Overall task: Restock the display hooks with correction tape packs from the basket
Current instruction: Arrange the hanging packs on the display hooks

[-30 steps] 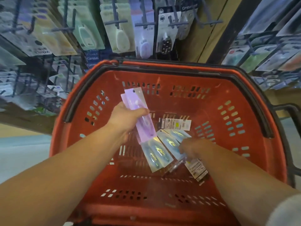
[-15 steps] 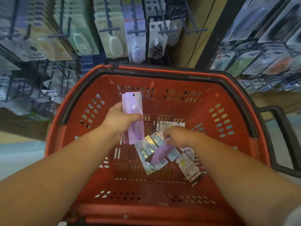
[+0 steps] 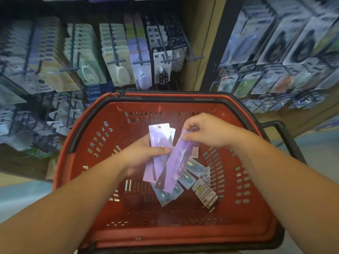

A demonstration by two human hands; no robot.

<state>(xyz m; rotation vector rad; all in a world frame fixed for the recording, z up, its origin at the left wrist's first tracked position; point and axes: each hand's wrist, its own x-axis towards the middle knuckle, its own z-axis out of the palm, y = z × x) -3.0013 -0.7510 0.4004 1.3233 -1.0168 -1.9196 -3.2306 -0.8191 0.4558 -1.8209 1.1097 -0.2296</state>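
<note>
Over the red basket (image 3: pixel 77 162), my left hand (image 3: pixel 141 156) grips a small stack of purple correction tape packs (image 3: pixel 157 136) with the thumb across their front. My right hand (image 3: pixel 207 132) pinches the top end of another long purple pack (image 3: pixel 176 167), which hangs slanted against the stack. Several silvery-blue packs (image 3: pixel 190 178) and a white barcode-side pack (image 3: pixel 204 193) lie on the basket floor below. Display hooks (image 3: pixel 117 61) with hanging packs fill the wall behind the basket.
A wooden upright (image 3: pixel 200 43) splits the hook wall from a second rack of packs (image 3: pixel 275 57) at the right. The basket's black handle (image 3: pixel 282 132) sticks out on the right side. Pale floor (image 3: pixel 22 195) shows at the lower left.
My right hand has lifted a purple pack off the basket floor and brought it up beside the stack in my left hand. The view has tilted up, showing more of the hooks.
</note>
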